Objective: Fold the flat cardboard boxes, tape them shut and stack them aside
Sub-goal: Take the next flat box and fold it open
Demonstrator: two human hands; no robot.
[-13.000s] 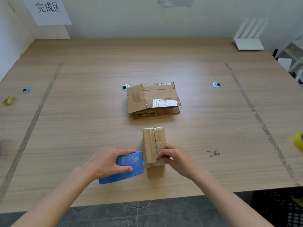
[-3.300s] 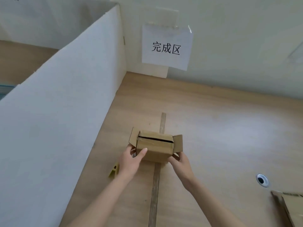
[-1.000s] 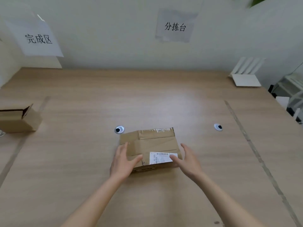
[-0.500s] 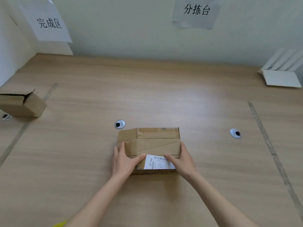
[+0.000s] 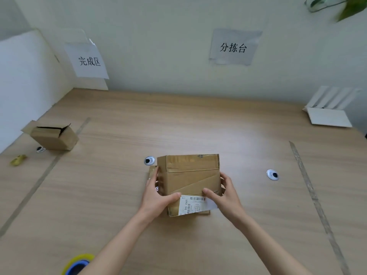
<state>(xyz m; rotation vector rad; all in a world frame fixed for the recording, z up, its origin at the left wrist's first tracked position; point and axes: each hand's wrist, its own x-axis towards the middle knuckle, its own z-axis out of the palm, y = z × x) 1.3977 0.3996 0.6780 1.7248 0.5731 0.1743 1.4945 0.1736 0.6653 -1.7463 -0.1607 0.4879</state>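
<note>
Grip: my left hand (image 5: 157,197) and right hand (image 5: 225,192) clasp the cardboard box (image 5: 191,181) — frame centre.
Done: small box (image 5: 53,135) set aside, left edge — flaps open.
Left: squaring, taping, stacking.

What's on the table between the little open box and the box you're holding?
Mostly bare table in the head view, crossed by a tape line; a round grommet sits just beside the held box.

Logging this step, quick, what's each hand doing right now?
Left hand: grips the left side of the flattened cardboard box.
Right hand: grips the right side of the same box.
</note>
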